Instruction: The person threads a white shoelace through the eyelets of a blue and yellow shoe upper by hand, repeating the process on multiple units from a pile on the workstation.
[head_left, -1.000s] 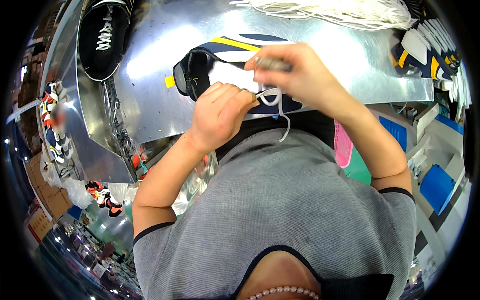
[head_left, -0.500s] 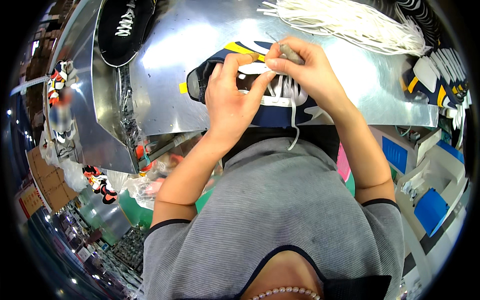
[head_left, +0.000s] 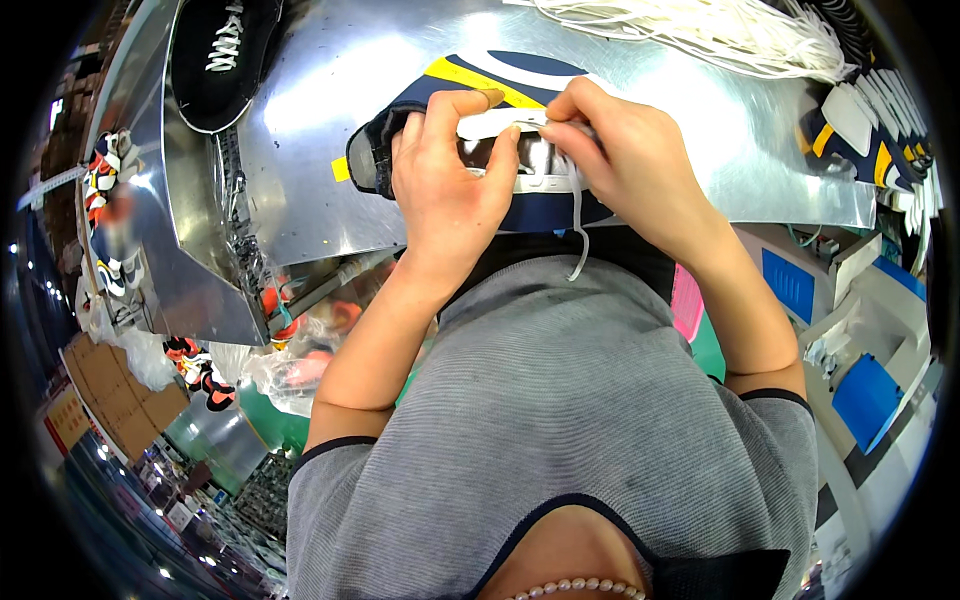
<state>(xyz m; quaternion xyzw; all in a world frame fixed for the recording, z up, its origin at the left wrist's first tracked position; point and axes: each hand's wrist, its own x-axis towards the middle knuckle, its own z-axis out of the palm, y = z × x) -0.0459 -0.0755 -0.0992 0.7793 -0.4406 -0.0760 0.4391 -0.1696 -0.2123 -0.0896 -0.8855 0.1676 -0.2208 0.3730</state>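
Left hand [head_left: 450, 185] lies over the near side of a navy shoe [head_left: 520, 150], fingers curled, thumb and forefinger pinching a white strip [head_left: 495, 123] at the shoe's top. Right hand [head_left: 625, 165] meets it from the right, fingertips closed on the same strip, just touching the left fingers. Shoe sits under both hands on a metal table [head_left: 330, 150], at its near edge, mostly hidden; yellow stripe shows beyond the left fingers. A white lace [head_left: 578, 235] hangs from below the right hand, down over the table edge toward the grey shirt [head_left: 560, 420]. Beyond the right hand, a lace pile [head_left: 720, 30]. Far left of the left hand, a black shoe [head_left: 215, 55]. Right of the right hand, stacked shoe parts [head_left: 860, 130] at the table end.
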